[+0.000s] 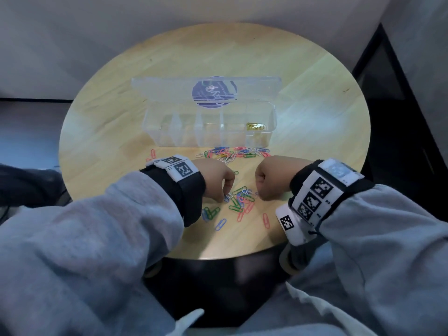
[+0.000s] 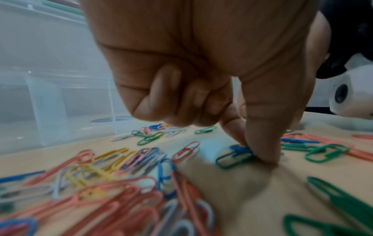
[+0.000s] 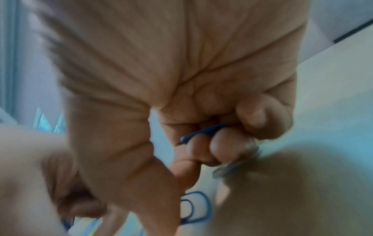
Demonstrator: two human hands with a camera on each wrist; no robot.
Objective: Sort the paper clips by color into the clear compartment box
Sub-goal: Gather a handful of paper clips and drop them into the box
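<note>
Paper clips [image 1: 238,202] lie scattered flat on the round worktop [image 1: 315,88], one loose group between the two hands and another just in front of the clear compartment box [image 1: 211,139]. The box stands open, lid tipped back; only its rightmost compartment holds anything, a few yellow clips [image 1: 255,126].

Handling, as a judgement: each clip is light, stiff coated wire, thin and smooth. Lying flat, it offers little to catch. Pinch one rounded end, or slide it clear of its neighbours first, since overlapping clips will likely hook together and lift in pairs.

Left hand [image 1: 215,177]: thumb and forefinger pressed down on a blue clip [image 2: 241,149] that lies across a green clip [image 2: 232,158]; remaining fingers [image 2: 187,95] curled in.

Right hand [image 1: 271,177]: closed in a fist.

The head view shows only that fist. The right wrist view, though blurred, shows a blue clip [image 3: 201,131] held inside the curled fingers. The left wrist view alone shows the blue-on-green overlap.
</note>
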